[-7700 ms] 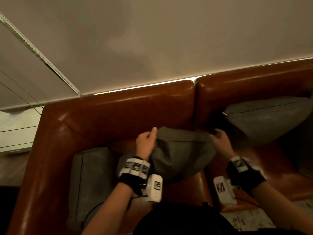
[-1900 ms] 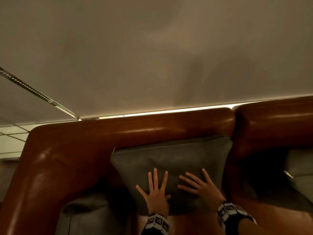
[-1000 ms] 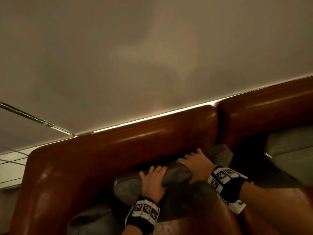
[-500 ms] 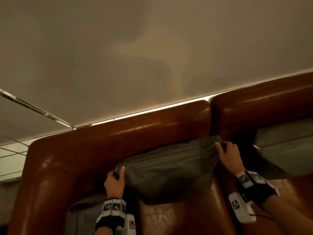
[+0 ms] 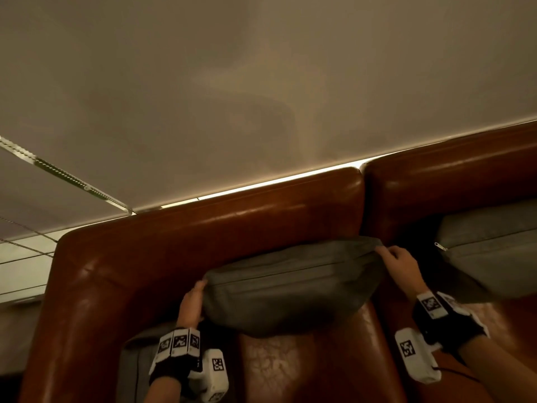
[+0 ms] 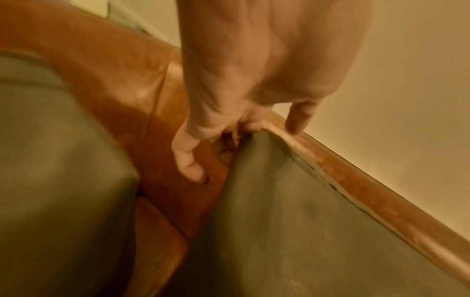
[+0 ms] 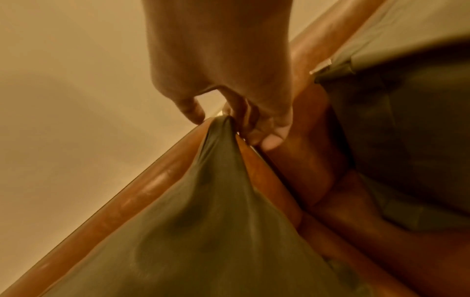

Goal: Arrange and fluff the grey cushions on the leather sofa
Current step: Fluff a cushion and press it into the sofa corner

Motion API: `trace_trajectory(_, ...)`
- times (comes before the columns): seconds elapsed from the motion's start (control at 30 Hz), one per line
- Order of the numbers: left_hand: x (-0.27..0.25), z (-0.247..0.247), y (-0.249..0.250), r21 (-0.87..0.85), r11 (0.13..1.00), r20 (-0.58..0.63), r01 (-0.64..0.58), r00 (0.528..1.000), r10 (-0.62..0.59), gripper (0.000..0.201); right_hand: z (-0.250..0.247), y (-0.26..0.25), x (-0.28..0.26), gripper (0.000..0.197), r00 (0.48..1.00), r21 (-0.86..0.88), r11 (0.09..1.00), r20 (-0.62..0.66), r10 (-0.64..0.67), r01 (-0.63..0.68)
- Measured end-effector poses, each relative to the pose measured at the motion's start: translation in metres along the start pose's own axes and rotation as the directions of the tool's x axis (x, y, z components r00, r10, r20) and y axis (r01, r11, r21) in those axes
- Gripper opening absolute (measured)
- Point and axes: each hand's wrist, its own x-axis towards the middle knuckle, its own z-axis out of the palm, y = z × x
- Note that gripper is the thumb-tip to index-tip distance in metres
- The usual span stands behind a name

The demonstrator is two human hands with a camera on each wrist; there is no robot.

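A grey cushion (image 5: pixel 287 289) hangs stretched between my two hands in front of the brown leather sofa back (image 5: pixel 232 225). My left hand (image 5: pixel 193 298) grips its left top corner, and in the left wrist view the left hand (image 6: pixel 236 130) pinches the cushion (image 6: pixel 292 231) at that corner. My right hand (image 5: pixel 398 263) pinches the right top corner; the right wrist view shows the right hand (image 7: pixel 244 122) bunching the cushion (image 7: pixel 203 231) fabric. A second grey cushion (image 5: pixel 491 251) with a zip pull leans at the right. A third grey cushion (image 5: pixel 136 367) lies low at the left.
The leather seat (image 5: pixel 290 373) shows bare, worn patches below the held cushion. The sofa's left armrest (image 5: pixel 72 301) rises at the left. A pale blind (image 5: pixel 261 97) with a bead chain (image 5: pixel 64 175) hangs behind the sofa.
Two seconds ago both palms lay flat on the cushion. They then took its top edge, slid out to the two corners, and now hold it a little higher and more stretched.
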Motion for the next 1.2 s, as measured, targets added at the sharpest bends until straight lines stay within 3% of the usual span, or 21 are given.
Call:
trace_trajectory(0.03,0.005,-0.001,0.003,-0.009,1.000,-0.001,0.027,1.000,-0.027,0.054,-0.002,-0.002,0.005,0.053,0.998,0.034,0.998,0.033,0.045,-0.046)
trace_trajectory(0.1,0.008,0.000,0.011,0.160,0.987,-0.012,0.034,0.999,-0.032,0.076,-0.001,-0.011,0.013,0.072,0.993,0.015,0.995,0.071,0.095,-0.097)
trace_trajectory(0.17,0.011,0.008,0.014,0.300,0.954,-0.045,-0.017,0.998,0.032,0.066,0.010,-0.019,0.017,0.066,0.999,-0.078,0.997,0.047,0.014,-0.011)
trace_trajectory(0.27,0.012,0.009,0.008,0.385,0.913,-0.121,-0.132,0.974,0.192,0.048,0.019,-0.018,0.016,0.047,0.978,-0.263,0.946,-0.036,-0.206,0.189)
trace_trajectory(0.33,0.009,0.001,0.005,0.434,0.881,-0.176,-0.186,0.942,0.286,0.045,0.013,-0.014,0.015,0.047,0.959,-0.259,0.936,-0.089,-0.269,0.238)
trace_trajectory(0.53,0.014,0.011,0.000,0.566,0.780,-0.190,-0.268,0.878,0.440,0.034,0.017,-0.012,0.019,0.050,0.961,-0.347,0.923,-0.152,-0.230,0.166)
trace_trajectory(0.63,0.028,0.015,-0.001,0.535,0.804,-0.203,-0.260,0.884,0.422,0.024,0.023,-0.019,0.017,0.048,0.949,-0.453,0.884,-0.216,-0.229,0.111)
trace_trajectory(0.73,0.034,0.021,0.004,0.531,0.816,-0.231,-0.227,0.888,0.397,0.028,0.039,-0.032,0.010,0.041,0.870,-0.606,0.780,-0.288,-0.399,0.156)
trace_trajectory(0.8,0.034,0.027,0.003,0.569,0.795,-0.250,-0.213,0.875,0.414,0.033,0.071,-0.043,-0.007,0.036,0.789,-0.671,0.663,-0.189,-0.585,0.331)
trace_trajectory(0.9,0.030,0.035,-0.007,0.616,0.748,-0.259,-0.247,0.833,0.489,0.033,0.144,-0.064,-0.054,0.040,0.619,-0.502,0.479,0.153,-0.770,0.720)
trace_trajectory(0.97,0.029,0.036,-0.010,0.631,0.728,-0.259,-0.268,0.812,0.523,0.032,0.186,-0.075,-0.082,0.049,0.582,-0.346,0.469,0.434,-0.688,0.812)
trace_trajectory(1.03,0.031,0.034,-0.012,0.643,0.714,-0.249,-0.277,0.806,0.537,0.032,0.206,-0.068,-0.088,0.054,0.554,-0.346,0.440,0.615,-0.561,0.829)
trace_trajectory(1.1,0.034,0.029,-0.012,0.651,0.706,-0.226,-0.278,0.817,0.530,0.033,0.200,-0.047,-0.068,0.049,0.546,-0.454,0.308,0.634,-0.547,0.836)
trace_trajectory(1.13,0.036,0.027,-0.013,0.651,0.709,-0.217,-0.272,0.828,0.517,0.033,0.187,-0.033,-0.055,0.047,0.585,-0.529,0.272,0.621,-0.521,0.804)
trace_trajectory(1.2,0.038,0.027,-0.015,0.646,0.717,-0.210,-0.262,0.842,0.496,0.034,0.146,-0.005,-0.026,0.047,0.705,-0.663,0.285,0.538,-0.463,0.693)
